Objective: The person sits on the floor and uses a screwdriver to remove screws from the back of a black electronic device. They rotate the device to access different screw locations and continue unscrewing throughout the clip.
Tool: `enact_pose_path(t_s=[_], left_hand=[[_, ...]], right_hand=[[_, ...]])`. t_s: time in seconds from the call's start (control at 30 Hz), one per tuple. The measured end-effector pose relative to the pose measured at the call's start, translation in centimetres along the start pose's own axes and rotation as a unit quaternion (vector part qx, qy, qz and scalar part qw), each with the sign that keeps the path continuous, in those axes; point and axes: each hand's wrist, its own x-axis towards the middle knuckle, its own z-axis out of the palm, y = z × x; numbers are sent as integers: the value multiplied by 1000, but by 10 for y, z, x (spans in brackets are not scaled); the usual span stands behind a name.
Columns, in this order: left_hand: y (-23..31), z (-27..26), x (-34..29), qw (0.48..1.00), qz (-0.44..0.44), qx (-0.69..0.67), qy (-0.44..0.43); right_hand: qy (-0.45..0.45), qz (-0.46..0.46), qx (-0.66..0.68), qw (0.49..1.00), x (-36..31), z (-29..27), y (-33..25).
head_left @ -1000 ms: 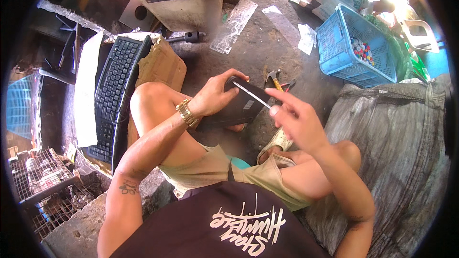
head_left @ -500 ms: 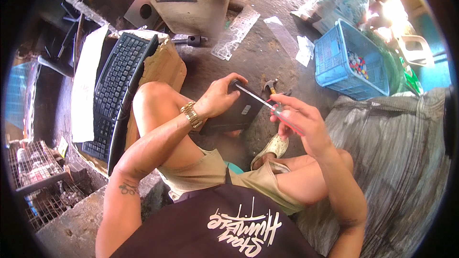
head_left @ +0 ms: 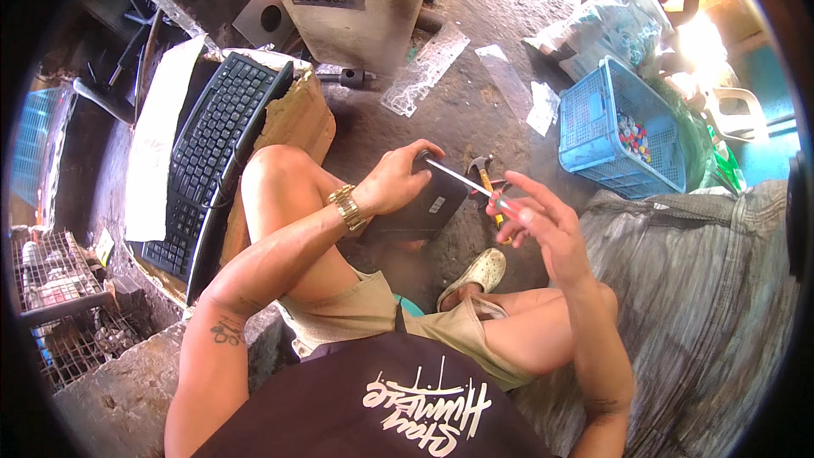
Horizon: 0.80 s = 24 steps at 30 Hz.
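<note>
My left hand (head_left: 394, 182) grips the upper edge of a black flat device (head_left: 415, 212) with a small light label, held tilted between my knees; its exact kind I cannot tell. At its upper corner, beside my left fingers, sits a dark rounded part. My right hand (head_left: 551, 229) has its fingers partly spread round the red handle of a screwdriver (head_left: 466, 181). The metal shaft points up-left, its tip at that dark part. Just beyond the screwdriver a hammer (head_left: 484, 171) with a yellow and black handle lies on the ground.
On the left, a black keyboard (head_left: 219, 131) rests on a worn box (head_left: 292, 123). A large pale bin (head_left: 352, 25) stands ahead. At the right are a blue crate (head_left: 585, 110) with small colourful pieces and a grey woven sack (head_left: 695, 288). A wire cage (head_left: 55, 271) sits far left.
The fingers of my right hand have loosened and spread on the screwdriver handle. My left hand keeps its hold. The view has shifted slightly, showing more of the hammer.
</note>
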Motion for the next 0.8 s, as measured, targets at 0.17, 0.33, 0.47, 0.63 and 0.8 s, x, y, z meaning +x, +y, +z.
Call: enact_pose_path(t_s=[0.17, 0.33, 0.47, 0.63, 0.8], left_hand=[[-2, -2, 2, 999, 9, 8, 51], [-5, -8, 1, 999, -48, -8, 24], [-11, -9, 3, 1000, -17, -1, 21], [-15, -12, 1, 998, -53, -28, 33], [-7, -12, 1, 998, -42, -35, 30]], right_hand=[[155, 8, -44, 987, 11, 18, 0], [164, -222, -78, 958, 21, 32, 14], [173, -52, -91, 979, 23, 14, 19], [125, -168, -91, 974, 26, 15, 32], [175, -54, 13, 983, 22, 14, 35]])
